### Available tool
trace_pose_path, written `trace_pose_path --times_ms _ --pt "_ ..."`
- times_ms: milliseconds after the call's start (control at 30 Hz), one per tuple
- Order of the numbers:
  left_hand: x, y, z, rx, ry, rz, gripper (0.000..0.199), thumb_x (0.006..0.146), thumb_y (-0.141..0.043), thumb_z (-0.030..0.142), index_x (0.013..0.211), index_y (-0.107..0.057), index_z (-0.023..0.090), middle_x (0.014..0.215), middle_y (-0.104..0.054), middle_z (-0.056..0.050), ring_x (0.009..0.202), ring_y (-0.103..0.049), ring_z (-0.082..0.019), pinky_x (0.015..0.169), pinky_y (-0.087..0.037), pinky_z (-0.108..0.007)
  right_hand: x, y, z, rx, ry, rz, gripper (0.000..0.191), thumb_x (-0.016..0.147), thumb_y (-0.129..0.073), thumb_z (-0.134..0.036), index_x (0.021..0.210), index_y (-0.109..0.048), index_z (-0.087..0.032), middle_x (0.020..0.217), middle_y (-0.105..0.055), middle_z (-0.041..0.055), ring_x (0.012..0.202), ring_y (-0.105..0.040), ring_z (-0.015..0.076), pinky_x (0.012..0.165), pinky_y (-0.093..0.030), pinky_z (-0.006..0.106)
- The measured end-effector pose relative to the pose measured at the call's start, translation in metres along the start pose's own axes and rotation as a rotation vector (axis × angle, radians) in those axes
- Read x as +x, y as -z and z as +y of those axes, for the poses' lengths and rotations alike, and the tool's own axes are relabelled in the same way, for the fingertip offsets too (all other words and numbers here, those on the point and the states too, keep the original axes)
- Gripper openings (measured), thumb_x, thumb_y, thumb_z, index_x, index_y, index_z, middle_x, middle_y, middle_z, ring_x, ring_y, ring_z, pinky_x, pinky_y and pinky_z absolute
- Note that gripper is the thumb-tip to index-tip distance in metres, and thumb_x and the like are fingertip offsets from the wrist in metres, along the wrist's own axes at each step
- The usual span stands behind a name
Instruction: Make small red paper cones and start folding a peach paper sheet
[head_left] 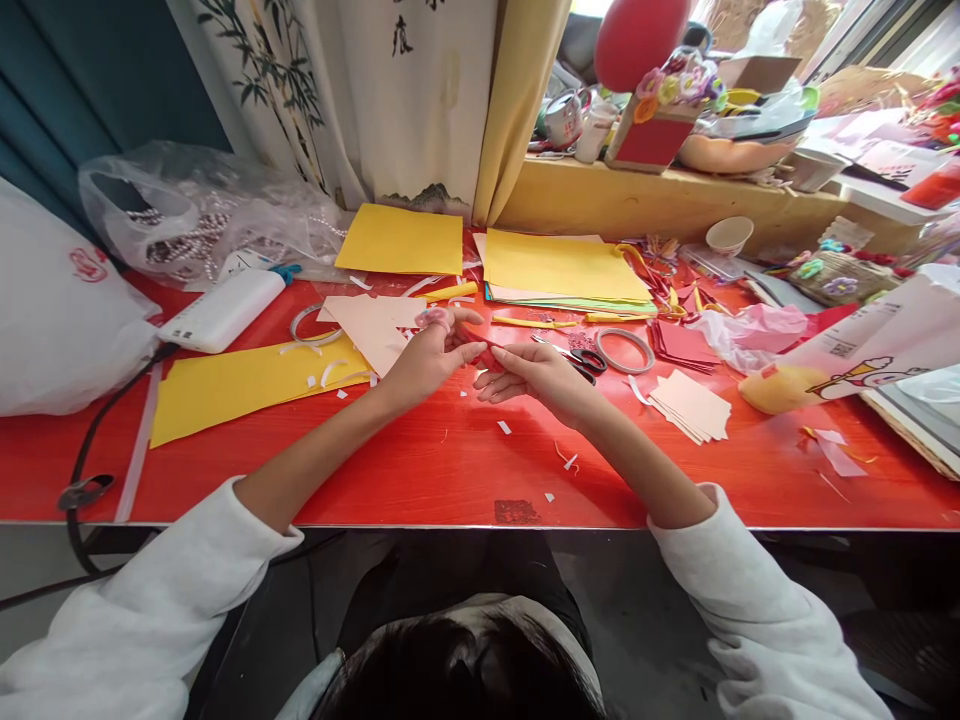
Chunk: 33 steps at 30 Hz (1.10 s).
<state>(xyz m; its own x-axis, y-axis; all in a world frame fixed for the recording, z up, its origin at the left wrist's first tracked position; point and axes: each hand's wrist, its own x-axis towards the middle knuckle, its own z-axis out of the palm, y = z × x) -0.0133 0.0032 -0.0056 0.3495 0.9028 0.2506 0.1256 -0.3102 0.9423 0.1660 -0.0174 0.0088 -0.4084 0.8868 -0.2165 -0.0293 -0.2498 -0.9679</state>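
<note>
Above the red table, both hands meet at a small piece of red paper (pixel 474 334), hard to make out against the red tabletop. My left hand (pixel 436 348) pinches it between thumb and fingers; a pinkish ring-like band sits on this hand. From the other side, my right hand (pixel 531 376) grips its near edge with thumb and index finger, the other fingers loosely curled. Black-handled scissors (pixel 586 362) lie just beyond my right hand, beside a roll of tape (pixel 625 350). Pale pink paper (pixel 367 325) and another tape roll (pixel 306 322) lie beside my left hand.
Yellow sheets (pixel 566 265) are stacked at the back, with more yellow paper (pixel 247 385) at left. Red squares (pixel 682 345) and pale pink squares (pixel 691 405) lie right. A white power bank-like box (pixel 223 310), plastic bags (pixel 60 310) and a cup (pixel 729 236) stand around.
</note>
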Motion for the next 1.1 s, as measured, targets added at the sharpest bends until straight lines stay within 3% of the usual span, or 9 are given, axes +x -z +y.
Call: trace_pose_path --times_ms 67,167,300,567,667,800,1100 --pt "0.0009 -0.0010 0.0015 -0.023 0.049 0.040 0.037 0.078 -0.066 0.034 0.106 -0.049 0.017 0.080 -0.054 0.002 0.073 -0.056 -0.011 0.072 -0.045 -0.026 0.0009 0.0008 0.0018 -0.024 0.043 0.035 0.025 0.090 -0.058 -0.036 0.083 -0.064 -0.013 0.069 -0.072 0.0066 0.057 -0.070 0.0132 0.057 -0.057 0.022" --pt "0.0004 -0.0012 0.0054 0.067 0.119 -0.005 0.031 0.078 -0.065 0.044 0.084 -0.056 0.015 0.072 -0.055 0.000 0.066 -0.052 -0.011 0.066 -0.043 -0.027 0.0024 0.0014 0.0053 -0.070 0.106 0.066 0.034 0.084 -0.062 -0.047 0.078 -0.063 -0.014 0.065 -0.069 0.0050 0.052 -0.067 0.0122 0.053 -0.055 0.022" --pt "-0.0019 -0.0001 0.0085 0.201 0.121 -0.035 0.037 0.080 -0.062 0.048 0.062 -0.055 0.016 0.060 -0.052 -0.001 0.068 -0.050 -0.014 0.073 -0.041 -0.031 0.0030 0.0003 0.0071 -0.122 0.135 0.055 0.044 0.078 -0.064 -0.057 0.073 -0.062 -0.014 0.063 -0.067 0.0045 0.050 -0.065 0.0123 0.050 -0.055 0.023" --pt "-0.0010 0.0014 0.0083 0.152 0.116 -0.031 0.033 0.079 -0.063 0.043 0.060 -0.054 0.017 0.060 -0.056 -0.001 0.080 -0.052 -0.016 0.086 -0.039 -0.034 -0.0011 -0.0009 0.0021 -0.076 0.085 -0.014 0.022 0.083 -0.068 -0.033 0.076 -0.061 -0.013 0.070 -0.070 0.0046 0.063 -0.070 0.0132 0.065 -0.059 0.025" --pt "-0.0016 -0.0002 0.0094 0.166 0.120 -0.025 0.034 0.079 -0.063 0.042 0.058 -0.054 0.018 0.062 -0.055 -0.002 0.087 -0.050 -0.018 0.087 -0.038 -0.034 -0.0005 -0.0007 0.0037 -0.117 0.099 0.005 0.020 0.085 -0.064 -0.029 0.073 -0.060 -0.013 0.069 -0.070 0.0044 0.061 -0.070 0.0129 0.063 -0.059 0.025" --pt "-0.0021 -0.0018 0.0088 0.138 0.130 0.003 0.037 0.076 -0.065 0.046 0.056 -0.053 0.017 0.063 -0.052 -0.002 0.077 -0.050 -0.017 0.082 -0.039 -0.034 0.0007 -0.0016 0.0052 -0.151 0.092 0.032 0.018 0.088 -0.059 -0.023 0.074 -0.061 -0.013 0.068 -0.070 0.0042 0.057 -0.069 0.0121 0.058 -0.058 0.023" --pt "-0.0009 0.0018 0.0046 0.117 0.068 -0.041 0.035 0.080 -0.063 0.040 0.055 -0.058 0.016 0.061 -0.057 -0.003 0.079 -0.051 -0.017 0.088 -0.038 -0.037 0.0009 -0.0038 0.0047 -0.123 0.082 0.028 0.019 0.087 -0.062 -0.024 0.071 -0.060 -0.012 0.064 -0.069 0.0032 0.055 -0.069 0.0120 0.055 -0.058 0.022"
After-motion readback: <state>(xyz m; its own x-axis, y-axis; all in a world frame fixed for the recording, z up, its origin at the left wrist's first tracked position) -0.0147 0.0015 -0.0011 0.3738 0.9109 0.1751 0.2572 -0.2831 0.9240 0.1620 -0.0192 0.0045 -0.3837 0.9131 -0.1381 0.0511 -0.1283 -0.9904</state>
